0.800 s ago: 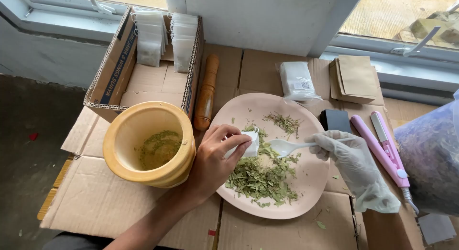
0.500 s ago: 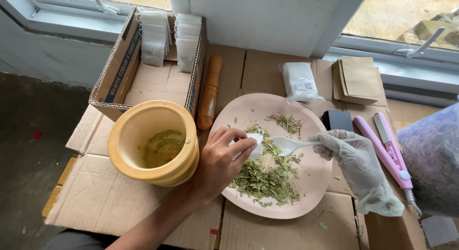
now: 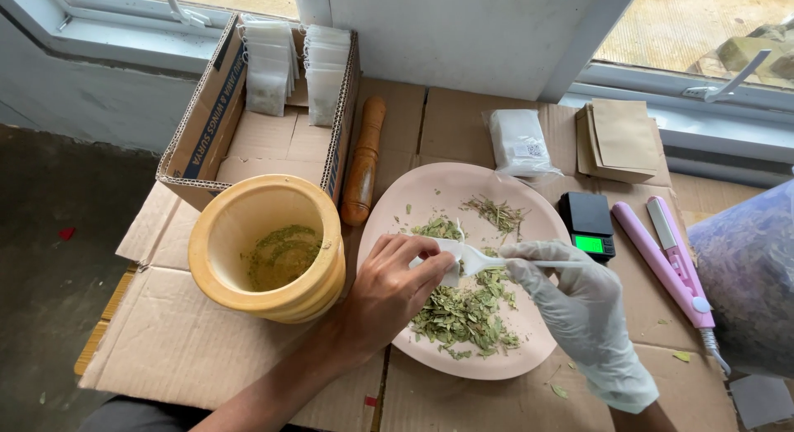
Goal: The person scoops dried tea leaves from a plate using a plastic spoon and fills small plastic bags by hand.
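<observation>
My bare left hand (image 3: pixel 389 293) pinches a small white sachet (image 3: pixel 451 262) over the pink plate (image 3: pixel 463 188). In its white glove, my right hand (image 3: pixel 579 312) holds a white plastic spoon (image 3: pixel 484 258) with its bowl at the mouth of the sachet. Dried green leaves (image 3: pixel 463 316) lie heaped on the near part of the plate, and smaller clumps sit farther back. A yellow wooden mortar (image 3: pixel 269 246) with green powder inside stands just left of my left hand.
A wooden pestle (image 3: pixel 364 163) lies beside an open cardboard box (image 3: pixel 207 126) holding rows of white sachets. A small black scale (image 3: pixel 587 225), a pink heat sealer (image 3: pixel 670 258), a sachet packet (image 3: pixel 519 141), brown envelopes (image 3: pixel 620 138) and a bag of dried leaves (image 3: pixel 748 275) sit to the right.
The spoon has come left to the sachet held in my left hand. Both hands stay over the plate.
</observation>
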